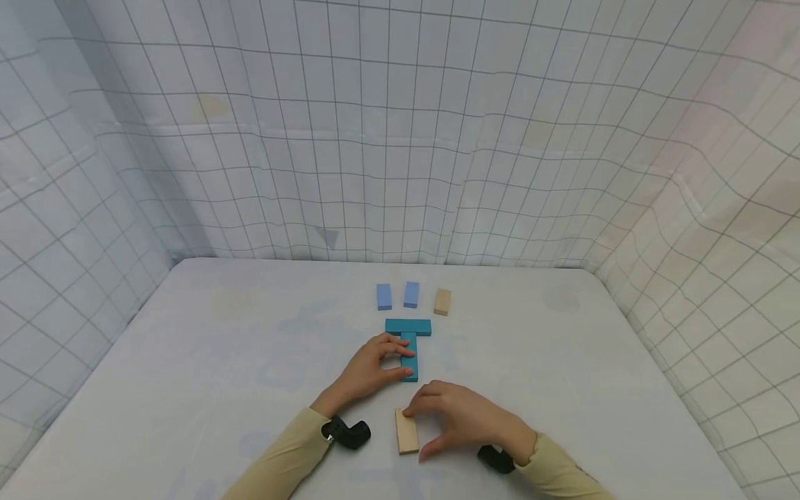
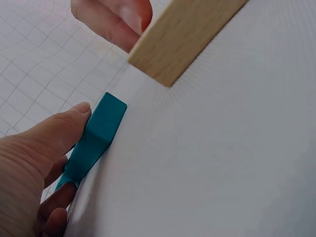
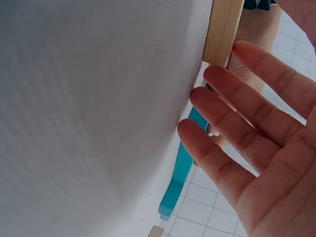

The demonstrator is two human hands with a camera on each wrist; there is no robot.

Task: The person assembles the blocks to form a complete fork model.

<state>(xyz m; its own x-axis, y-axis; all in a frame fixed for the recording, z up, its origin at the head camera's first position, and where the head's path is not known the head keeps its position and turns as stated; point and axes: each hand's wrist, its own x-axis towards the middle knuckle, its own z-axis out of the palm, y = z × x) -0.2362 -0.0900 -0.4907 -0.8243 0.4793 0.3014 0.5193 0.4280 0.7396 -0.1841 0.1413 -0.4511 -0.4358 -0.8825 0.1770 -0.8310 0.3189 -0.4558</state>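
Two teal blocks form a T shape on the table in the head view: a crosswise block (image 1: 408,326) at the far end and a lengthwise block (image 1: 409,364) running toward me. My left hand (image 1: 367,369) reaches in from the left, its fingertips and thumb touching the lengthwise block. A plain wooden block (image 1: 407,435) lies nearer to me, a short gap from the T. My right hand (image 1: 465,417) is just right of it, with fingertips at its far end. The right thumb is spread away from it. In the right wrist view the right fingers (image 3: 237,118) are fairly straight and spread.
Beyond the T stand two light blue blocks, a left one (image 1: 384,297) and a right one (image 1: 411,294), with another wooden block (image 1: 442,302) beside them. A white cloth covers the table (image 1: 219,361). Grid-patterned curtains (image 1: 400,173) hang around the back and sides.
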